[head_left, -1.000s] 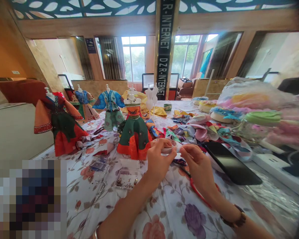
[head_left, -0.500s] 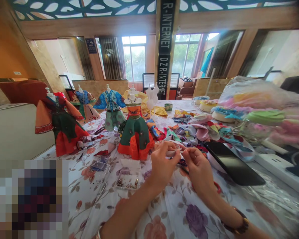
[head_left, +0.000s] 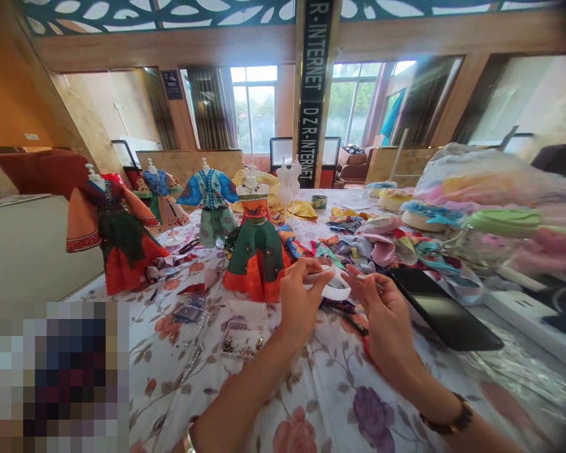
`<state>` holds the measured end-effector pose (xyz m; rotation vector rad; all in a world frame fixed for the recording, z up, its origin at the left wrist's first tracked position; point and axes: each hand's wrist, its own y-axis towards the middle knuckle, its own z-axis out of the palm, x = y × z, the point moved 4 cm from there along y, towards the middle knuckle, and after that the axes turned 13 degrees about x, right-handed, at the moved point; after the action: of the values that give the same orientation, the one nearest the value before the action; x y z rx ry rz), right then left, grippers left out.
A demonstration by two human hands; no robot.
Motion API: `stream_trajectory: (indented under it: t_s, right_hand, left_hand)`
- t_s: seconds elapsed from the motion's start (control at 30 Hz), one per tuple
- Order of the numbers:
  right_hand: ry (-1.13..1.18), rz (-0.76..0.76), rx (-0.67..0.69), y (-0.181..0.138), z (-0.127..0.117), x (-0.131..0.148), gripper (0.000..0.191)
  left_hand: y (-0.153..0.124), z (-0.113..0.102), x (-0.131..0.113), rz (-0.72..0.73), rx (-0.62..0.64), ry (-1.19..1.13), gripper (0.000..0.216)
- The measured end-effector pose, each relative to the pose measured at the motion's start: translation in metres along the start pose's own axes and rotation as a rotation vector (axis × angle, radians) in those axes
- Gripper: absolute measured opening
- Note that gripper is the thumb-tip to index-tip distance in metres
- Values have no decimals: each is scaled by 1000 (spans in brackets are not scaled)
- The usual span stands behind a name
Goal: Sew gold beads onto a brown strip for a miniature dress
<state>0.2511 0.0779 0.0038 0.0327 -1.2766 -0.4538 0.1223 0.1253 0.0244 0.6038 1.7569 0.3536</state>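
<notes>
Between thumb and fingers my left hand point(head_left: 302, 301) pinches a white ring-shaped roll of tape point(head_left: 338, 291), held tilted above the table. My right hand point(head_left: 387, 311) is just to the right of the roll, its fingers bent and drawn together. Whatever they pinch is too small to make out. Beyond my left hand a doll-size dress form in an orange top and green-red skirt point(head_left: 257, 264) stands upright. A clear box of small beads point(head_left: 242, 338) lies open to the left of my left forearm. Scissors point(head_left: 356, 324) lie partly hidden below my right hand.
Several more dressed mini forms, including one in a blue jacket point(head_left: 207, 195), stand at the left. Fabric scraps point(head_left: 382, 242) are heaped behind my hands. A black phone point(head_left: 446, 311), a white power strip point(head_left: 538, 330) and a green-lidded jar point(head_left: 504, 220) occupy the right.
My right hand has moved slightly right, away from the roll it was touching. The white roll has turned, so its ring shows more plainly in my left hand.
</notes>
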Motion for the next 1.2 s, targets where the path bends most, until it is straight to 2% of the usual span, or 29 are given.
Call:
stream_trajectory:
  t_s: [0.17,0.3,0.4,0.63,0.87,1.03,1.2]
  right_hand:
    - [-26,-39,-77,1,-6,2,33]
    - [-88,-45,-23,3,-7,-1,33]
    - [-124,-59,18,3,-6,-3,32]
    - [-162,-57,109,2,1,-5,34]
    - [-203,-5,37,6,-7,-10,36]
    - [-193,-79,-32,8,-11,-8,30]
    - [-192,-125,-19,6,-9,-4,25]
  left_hand:
    - [7,8,8,30,146,105,18]
    - [10,15,15,52,271,124,23]
    - [10,17,19,48,314,112,26]
    - [7,20,19,74,334,94,25]
    - [5,19,12,104,313,113,22]
    - [5,19,8,123,280,135,21]
    - [6,19,4,166,297,169,21]
